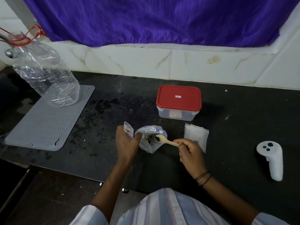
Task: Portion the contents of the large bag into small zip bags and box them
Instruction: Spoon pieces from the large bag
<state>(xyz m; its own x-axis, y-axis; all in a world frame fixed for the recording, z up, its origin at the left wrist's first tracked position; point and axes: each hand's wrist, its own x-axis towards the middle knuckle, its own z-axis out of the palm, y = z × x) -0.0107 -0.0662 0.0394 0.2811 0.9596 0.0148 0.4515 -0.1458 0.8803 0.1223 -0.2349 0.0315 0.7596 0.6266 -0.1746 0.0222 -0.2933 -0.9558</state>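
Observation:
The large bag [150,138], white with blue print, stands open on the black counter [243,127]. My left hand [126,143] grips a small zip bag [128,129] with a few dark pieces in it and also touches the large bag's left rim. My right hand [190,151] pinches the handle of a wooden spoon [165,140]; the spoon's bowl sits over the large bag's mouth with dark pieces on it. Several small zip bags [197,135] lie flat to the right. A clear box with a red lid [178,101] stands shut behind them.
A grey ribbed mat [45,120] lies at the left with a crumpled clear plastic bottle [48,77] leaning on it. A white hand controller [271,159] rests at the right. White tiles and a purple curtain [154,20] back the counter.

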